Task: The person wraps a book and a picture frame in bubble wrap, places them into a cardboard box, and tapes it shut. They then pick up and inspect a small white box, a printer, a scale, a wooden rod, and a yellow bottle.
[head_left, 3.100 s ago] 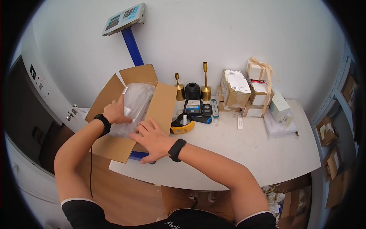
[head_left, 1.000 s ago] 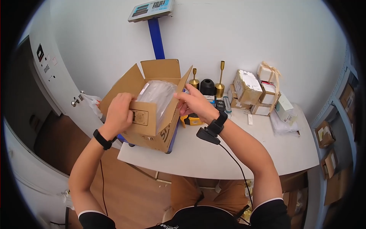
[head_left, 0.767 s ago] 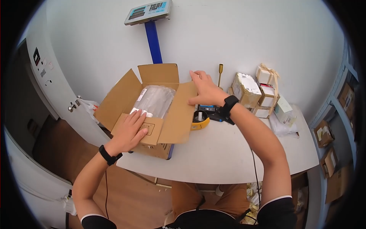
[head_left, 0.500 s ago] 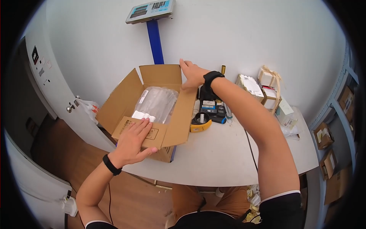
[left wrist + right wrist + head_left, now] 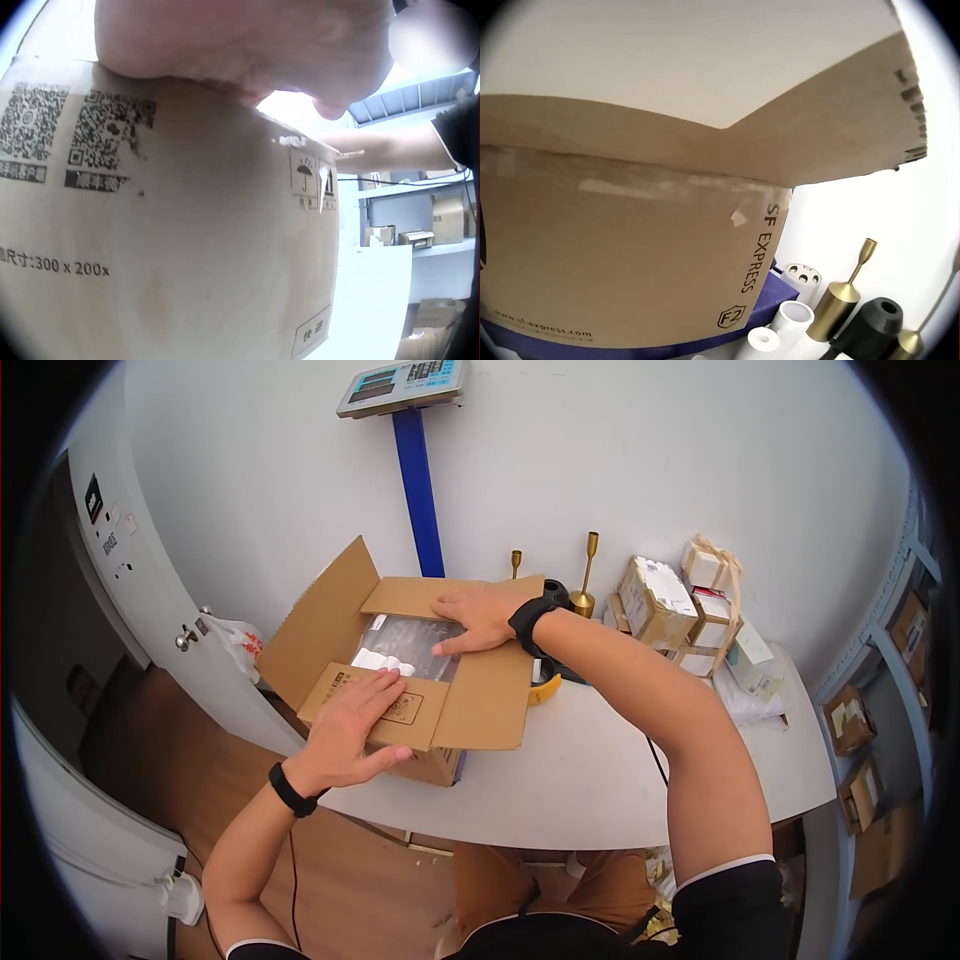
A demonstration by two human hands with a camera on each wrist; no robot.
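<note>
An opened cardboard box [image 5: 427,765] sits on the blue-based scale, with a clear plastic-wrapped package [image 5: 405,638] inside. My left hand [image 5: 350,735] lies with straight fingers on the near flap [image 5: 335,688], which is folded inward. Across the box, my right hand [image 5: 480,618] presses on the far flap [image 5: 395,596], also folded in, its thumb reaching over the plastic. The left flap [image 5: 322,610] stands up and outward; the right flap [image 5: 490,705] spreads to the side under my right wrist. In the left wrist view, part of my left hand [image 5: 240,45] shows above the box's printed side.
The scale's blue post [image 5: 417,490] and display [image 5: 402,387] rise behind the box. Brass candlesticks [image 5: 583,602], a yellow tape dispenser [image 5: 543,689] and stacked small boxes [image 5: 655,605] stand to the right on the white table [image 5: 600,780]. A door [image 5: 150,560] is at left.
My hands have left the plastic package. The left hand has folded the near flap inward and stays on it. My right hand has moved from the right flap to the far flap, now folded down.
</note>
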